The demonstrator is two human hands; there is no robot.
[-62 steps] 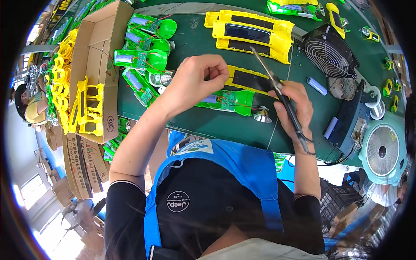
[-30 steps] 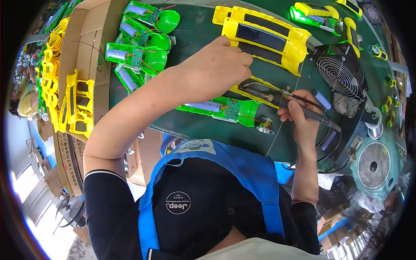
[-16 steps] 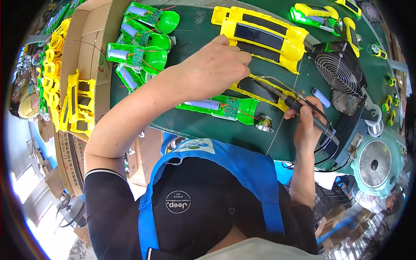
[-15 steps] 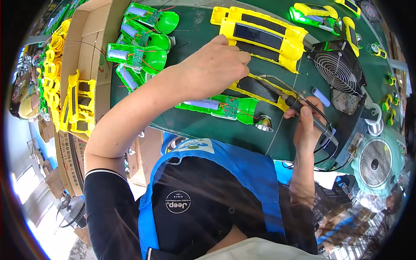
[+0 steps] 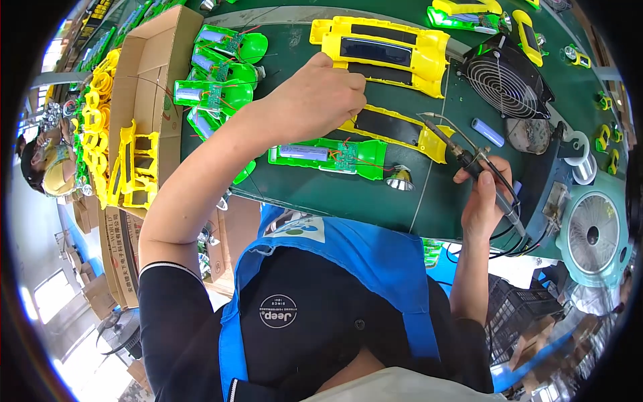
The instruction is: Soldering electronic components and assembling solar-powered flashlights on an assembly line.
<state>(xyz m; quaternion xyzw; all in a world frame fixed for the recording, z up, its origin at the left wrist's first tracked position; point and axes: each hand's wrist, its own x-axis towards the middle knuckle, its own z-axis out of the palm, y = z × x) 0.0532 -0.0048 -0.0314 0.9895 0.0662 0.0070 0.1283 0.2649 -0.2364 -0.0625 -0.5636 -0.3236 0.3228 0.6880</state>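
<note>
My right hand [image 5: 487,191] grips a soldering iron [image 5: 469,164] with a thin curved metal tube along it. The iron's tip points up and left, over the right end of a yellow casing [image 5: 388,126] with a dark panel. My left hand [image 5: 321,97] is closed, fingertips curled down by that casing's left end; what they pinch is hidden. Just nearer to me lies a green flashlight housing [image 5: 372,157] holding a blue battery [image 5: 303,153] and a green circuit board [image 5: 345,155]. Red wires lead toward a silver reflector cup [image 5: 400,178] at its right.
Stacked yellow casings [image 5: 385,50] lie beyond my hands. Several wired green housings [image 5: 234,95] sit left, beside a cardboard box [image 5: 151,80]. A black fan [image 5: 506,80], a loose battery [image 5: 487,132] and a solder spool [image 5: 585,167] stand right. A pale green fan [image 5: 593,231] is at the far right.
The soldering iron has drawn back rightward, its tip now nearer the yellow casing's right end. My left hand stays closed by the casing's left end. The whole view has shifted slightly.
</note>
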